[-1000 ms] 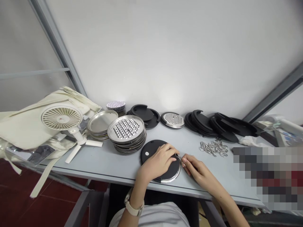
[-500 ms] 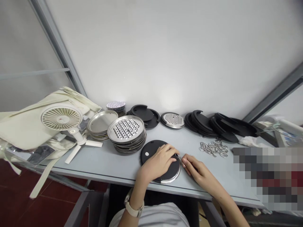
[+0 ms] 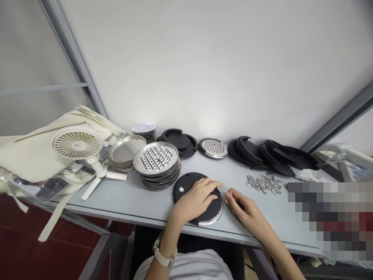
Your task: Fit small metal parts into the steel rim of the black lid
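At lower centre of the frame, the left hand (image 3: 196, 199) lies spread on the black disc (image 3: 206, 214), best pressed firmly, while the right hand (image 3: 244, 209) pinches a thin metal piece (image 3: 221, 192), which probably wants gentle, steady guiding.

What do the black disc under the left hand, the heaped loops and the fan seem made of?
Black disc: probably plastic, matte, as its dark face barely reflects. Heaped loops: likely metal, shiny, with silvery glints. Fan: apparently plastic, evenly white; gloss unclear.
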Motion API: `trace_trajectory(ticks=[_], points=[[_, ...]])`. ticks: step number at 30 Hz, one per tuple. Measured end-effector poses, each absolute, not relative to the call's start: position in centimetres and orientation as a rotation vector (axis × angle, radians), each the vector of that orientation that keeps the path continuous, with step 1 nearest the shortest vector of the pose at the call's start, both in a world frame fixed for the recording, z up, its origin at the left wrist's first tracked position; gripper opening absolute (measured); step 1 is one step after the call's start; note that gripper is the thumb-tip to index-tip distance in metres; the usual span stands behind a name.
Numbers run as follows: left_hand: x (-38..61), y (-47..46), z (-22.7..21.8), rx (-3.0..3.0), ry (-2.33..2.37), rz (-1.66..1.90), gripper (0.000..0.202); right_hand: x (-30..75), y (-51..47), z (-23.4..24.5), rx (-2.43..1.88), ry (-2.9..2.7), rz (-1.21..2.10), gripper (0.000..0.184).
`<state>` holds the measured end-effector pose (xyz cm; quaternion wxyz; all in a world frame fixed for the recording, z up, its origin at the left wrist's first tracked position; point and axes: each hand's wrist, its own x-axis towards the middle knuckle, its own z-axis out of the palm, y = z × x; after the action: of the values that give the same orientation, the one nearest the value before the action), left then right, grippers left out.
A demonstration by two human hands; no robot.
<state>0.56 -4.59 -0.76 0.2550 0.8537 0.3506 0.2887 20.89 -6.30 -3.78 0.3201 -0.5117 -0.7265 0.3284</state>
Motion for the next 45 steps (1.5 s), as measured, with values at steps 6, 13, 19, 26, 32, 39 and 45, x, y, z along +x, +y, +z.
trace_trajectory(ticks=[6, 13, 19, 26, 32, 39, 45], points=[[0.59, -4.52, -0.98, 2.304, 0.946, 0.787, 0.030, 20.80, -6.38, -3.48, -1.310, -1.998, 0.860, 0.031], [0.59, -4.41, -1.10, 2.299, 0.950, 0.803, 0.028, 21.05, -6.60, -3.45, -1.303, -2.049, 0.832, 0.034], [0.57, -4.39, -1.18, 2.278, 0.948, 0.817, 0.029, 21.02, -6.46, -3.56, -1.305, -2.053, 0.829, 0.035], [0.58, -4.49, -0.98, 2.268, 0.940, 0.822, 0.028, 20.97, -6.70, -3.54, -1.339, -1.989, 0.856, 0.036], [0.54, -4.53, -0.89, 2.267, 0.939, 0.820, 0.028, 20.76, -6.54, -3.36, -1.336, -1.954, 0.878, 0.036], [0.48, -4.57, -0.92, 2.272, 0.955, 0.811, 0.027, 20.78, -6.61, -3.12, -1.349, -1.932, 0.880, 0.039], [0.62, -4.55, -0.81, 2.232, 0.979, 0.823, 0.026, 20.38, -6.30, -2.99, -1.336, -2.020, 0.807, 0.037]])
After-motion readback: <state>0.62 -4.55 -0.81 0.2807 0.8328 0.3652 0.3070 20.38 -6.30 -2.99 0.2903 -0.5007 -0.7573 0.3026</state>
